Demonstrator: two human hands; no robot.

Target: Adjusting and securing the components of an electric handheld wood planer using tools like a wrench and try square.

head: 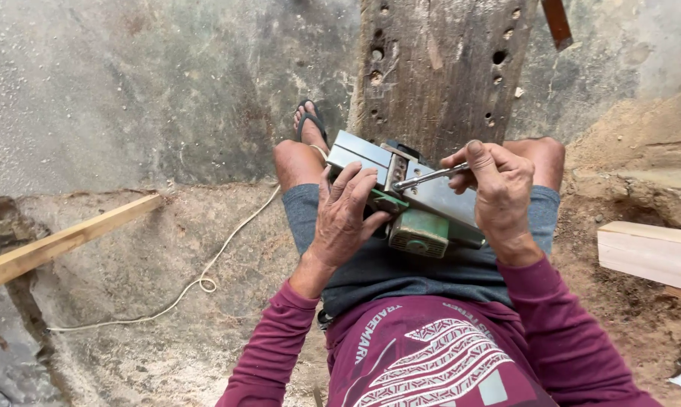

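At frame centre, our left hand [345, 215] clamps the upturned planer [412, 200] on our lap; our right hand [498, 188] grips a wrench [428, 178] on its blade bolt (tightness unclear).

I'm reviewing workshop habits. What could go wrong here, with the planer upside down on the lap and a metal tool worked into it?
The electric planer rests only on the thighs, steadied by the left hand; it might tip or slide. The right hand drives a metal tool toward the left fingers; a slip could jab them. The white cord trails off; whether it is plugged in cannot be seen.
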